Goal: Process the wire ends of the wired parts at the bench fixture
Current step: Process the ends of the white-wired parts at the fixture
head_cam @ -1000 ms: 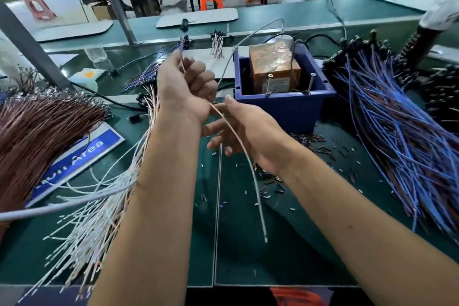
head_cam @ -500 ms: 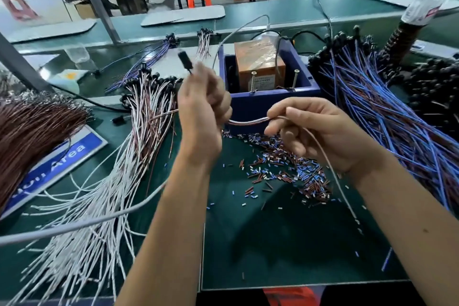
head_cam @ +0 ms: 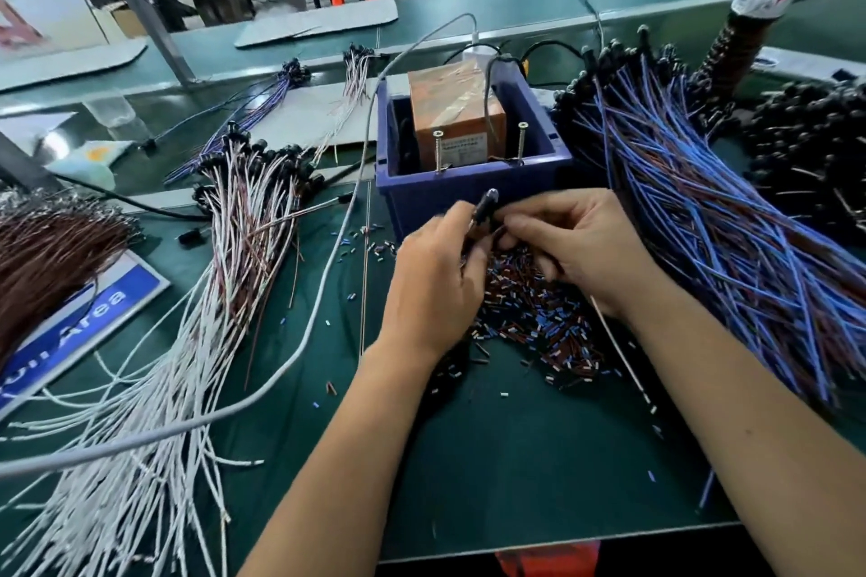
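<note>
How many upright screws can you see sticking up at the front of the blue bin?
2: left screw and right screw, both at the near wall of the blue bin, in front of the taped box. Others may be hidden.

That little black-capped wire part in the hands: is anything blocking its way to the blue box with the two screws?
Nothing visible does. The left hand and right hand hold the black-capped wire part right against the front wall of the blue box, below the two screws. Only open air lies between.
</note>
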Demonstrator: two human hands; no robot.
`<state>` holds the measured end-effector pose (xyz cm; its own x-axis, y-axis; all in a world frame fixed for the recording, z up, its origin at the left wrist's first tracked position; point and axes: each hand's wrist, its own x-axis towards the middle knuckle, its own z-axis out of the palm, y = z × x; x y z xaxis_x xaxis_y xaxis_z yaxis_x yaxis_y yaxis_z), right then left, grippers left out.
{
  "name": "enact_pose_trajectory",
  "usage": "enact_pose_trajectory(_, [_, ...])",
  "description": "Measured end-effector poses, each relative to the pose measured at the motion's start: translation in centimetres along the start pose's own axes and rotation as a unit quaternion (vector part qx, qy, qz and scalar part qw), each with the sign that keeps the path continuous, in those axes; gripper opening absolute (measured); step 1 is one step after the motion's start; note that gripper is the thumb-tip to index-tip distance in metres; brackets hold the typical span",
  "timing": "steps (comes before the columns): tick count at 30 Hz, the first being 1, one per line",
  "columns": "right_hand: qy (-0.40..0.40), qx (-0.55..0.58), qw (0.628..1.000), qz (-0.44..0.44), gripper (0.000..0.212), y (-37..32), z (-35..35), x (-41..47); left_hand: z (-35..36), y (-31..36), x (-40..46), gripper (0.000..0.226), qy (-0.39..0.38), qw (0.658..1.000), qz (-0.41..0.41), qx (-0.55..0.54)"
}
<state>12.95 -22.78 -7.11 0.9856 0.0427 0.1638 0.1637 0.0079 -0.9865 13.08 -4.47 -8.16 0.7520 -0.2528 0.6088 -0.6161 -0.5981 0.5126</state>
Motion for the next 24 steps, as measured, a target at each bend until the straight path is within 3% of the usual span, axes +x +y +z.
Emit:
enact_pose_trajectory(10, [0.068,-0.045,0.997,0.013,0.008,0.6,0.5,-0.4,0.2,-1.6,-0.2,0.010,-0.052,0.987,-0.091,-0.121])
enact_pose_trajectory(15, [0.068,0.022,0.996,0.058,0.007,0.5,0.4,-0.3,0.2,-1.2,-0.1,0.014,-0.076,0.969,-0.141,-0.189])
enact_pose_trajectory(24, [0.109,0.079,0.988,0.077,0.006,0.3,0.8,-0.3,-0.1,-1.5,0.3,0.018,-0.099,0.957,-0.157,-0.222])
